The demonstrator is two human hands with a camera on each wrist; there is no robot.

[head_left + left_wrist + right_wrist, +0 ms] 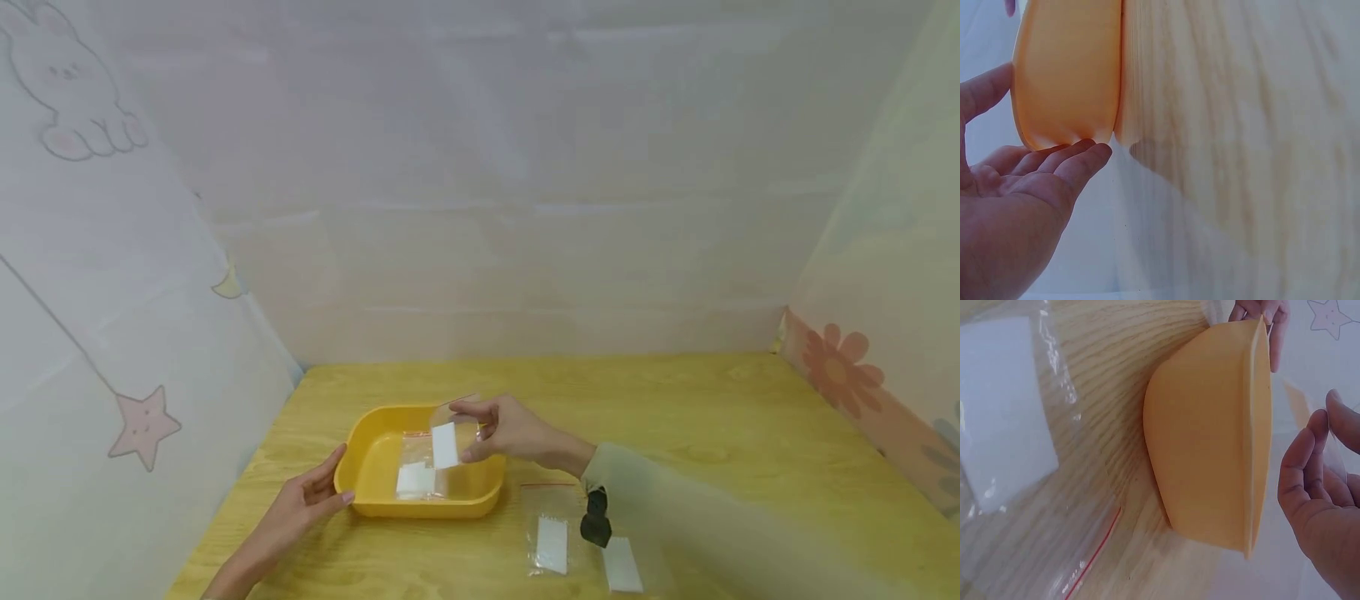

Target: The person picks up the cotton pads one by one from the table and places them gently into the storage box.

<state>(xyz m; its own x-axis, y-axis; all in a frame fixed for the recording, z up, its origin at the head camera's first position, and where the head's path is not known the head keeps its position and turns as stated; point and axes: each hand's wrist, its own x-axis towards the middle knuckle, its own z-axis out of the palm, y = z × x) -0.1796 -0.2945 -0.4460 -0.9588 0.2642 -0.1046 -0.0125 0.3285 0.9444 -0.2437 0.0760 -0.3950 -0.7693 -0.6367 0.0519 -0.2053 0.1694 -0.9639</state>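
From where I stand, the person's left hand (302, 497) is at the far left, its fingers laid almost straight along the outside of a deep, round-cornered yellow plastic tray (420, 509), with the thumb at the rim; it touches the tray without clenching on it. The tray stretches away to the right of that hand, its long axis running crosswise between both hands on the yellow wood-grained table (712, 433).

Inside it, right of the left hand and below and left of the right one, lies a clear plastic bag with white, flat contents (416, 481); whether it is one bag or several overlapping, I can't tell.

Over the tray, a second clear bag holding a white rectangular piece (445, 446) is pinched between the right hand's (512, 429) thumb and fingers. It reaches down and left from those fingertips, the white piece's long axis running roughly near to far, slightly aslant, across the tray's length. The right hand is plainly the nearer one to it, above the rim.

On the near side of the right hand, a red-edged clear bag with a white rectangle (552, 544) lies on the table, and just right of that, by the pale sleeve (697, 500), another white rectangular piece (622, 564).
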